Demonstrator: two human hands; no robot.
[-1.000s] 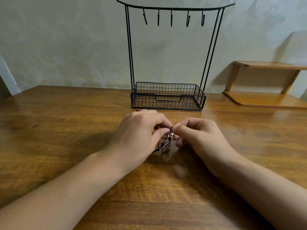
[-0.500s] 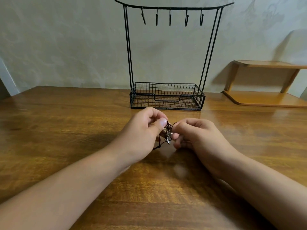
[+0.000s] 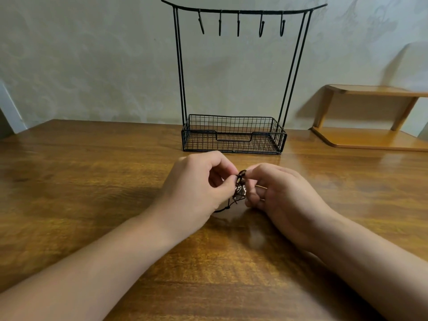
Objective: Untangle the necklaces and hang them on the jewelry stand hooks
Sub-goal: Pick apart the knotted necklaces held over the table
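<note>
Necklaces (image 3: pixel 239 189) bunched mid-desk, just short of the stand (image 3: pixel 234 135) at the far edge. Pinched from both sides: left hand (image 3: pixel 199 188), right hand (image 3: pixel 280 195). Strands apparently still knotted; view poor. Hooks (image 3: pixel 238 23) bare. Risk: pulling apart could tighten the knot or snap a cord.

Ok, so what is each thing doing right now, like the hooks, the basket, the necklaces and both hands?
Five black metal hooks: all bare, nothing hung.
Black wire basket at the stand's base: nothing visible inside.
Dark tangled necklaces: bunched together, held above the brown wooden table.
Left hand: pinching the tangle.
Right hand: pinching the tangle from the other side.
</note>
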